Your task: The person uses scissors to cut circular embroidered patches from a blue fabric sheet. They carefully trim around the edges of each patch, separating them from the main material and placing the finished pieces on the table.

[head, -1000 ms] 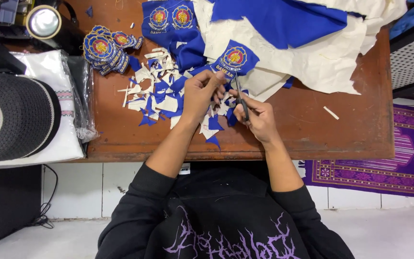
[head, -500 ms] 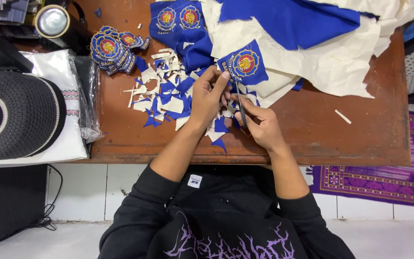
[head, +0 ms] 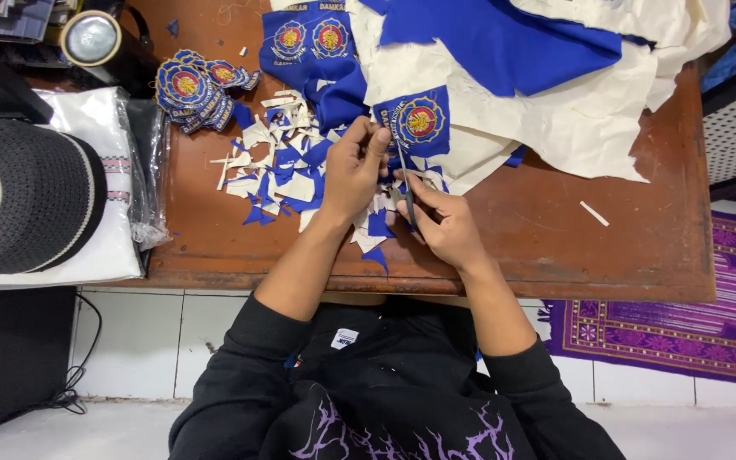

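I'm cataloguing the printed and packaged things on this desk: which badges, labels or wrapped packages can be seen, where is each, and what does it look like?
Badge being cut: by the left hand and right hand; blue square, round gold-red emblem.
Badge pile: desk's upper left; same colours.
Uncut pair: top centre, blue cloth.
Plastic-wrapped package: left; white, under a black cap.
Neck label: small white tag on the black collar.

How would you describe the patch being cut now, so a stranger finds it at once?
On the brown table, look just above the two hands. The blue square patch with a round emblem lies on cream fabric, pinched by the left hand. Unlike the stacked finished patches, it is still untrimmed.
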